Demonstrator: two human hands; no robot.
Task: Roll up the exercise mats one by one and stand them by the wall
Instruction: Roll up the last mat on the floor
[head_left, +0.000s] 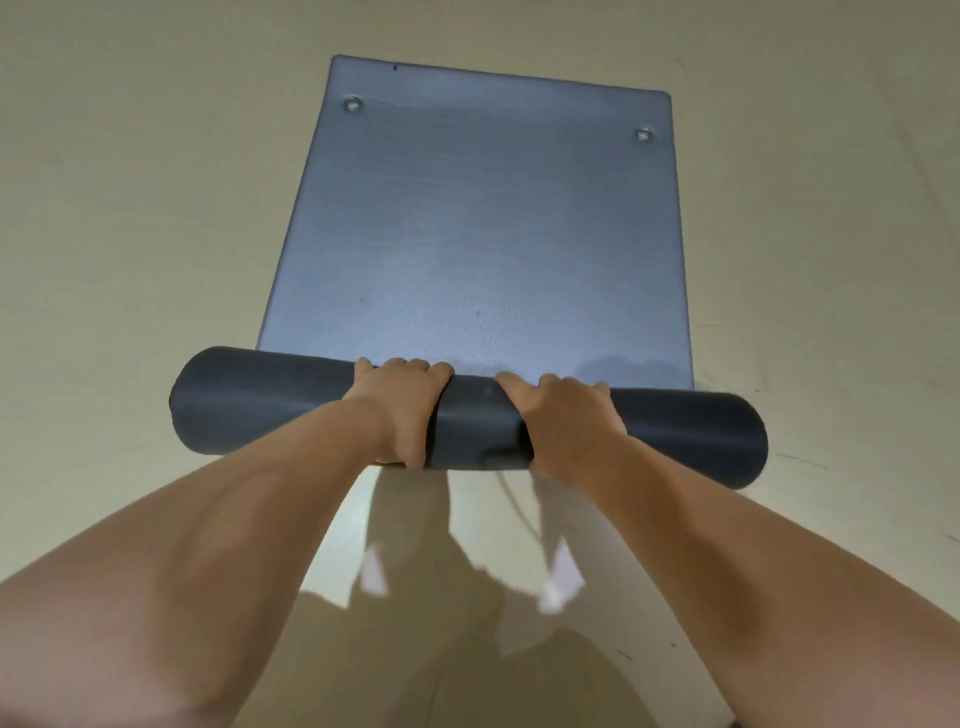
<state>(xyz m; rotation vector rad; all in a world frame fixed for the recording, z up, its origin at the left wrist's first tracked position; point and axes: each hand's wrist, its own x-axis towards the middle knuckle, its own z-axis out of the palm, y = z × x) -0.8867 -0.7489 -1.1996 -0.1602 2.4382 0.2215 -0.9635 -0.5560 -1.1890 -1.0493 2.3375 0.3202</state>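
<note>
Rolling the exercise mat (483, 234) away from the body, the person is keeping both hands close together near the middle of the roll (249, 410). The roll is lying on the floor (104, 260) across the near end of the mat's flat stretch.

The left end of the roll is getting no direct pressure, so it is probably winding looser than the centre. Sliding the left hand (400, 410) outward would likely help. Its fingers (410, 366) are lying pressed side by side and curling over the top of the roll, with the thumb wrapping the near side. The right hand (566, 421) is gripping in the same way, its fingers (561, 384) held together and hooking over the far side. The right end is likewise going unsupported. Both ends are needing to track the mat's side edges, or the roll is going to cone.

Beyond the hands, a long flat stretch is waiting to be rolled. Nothing is lying on it to block the way. Near the far corners, the left eyelet (353, 104) and the right eyelet (643, 135) are sitting flush. No wall is showing.
</note>
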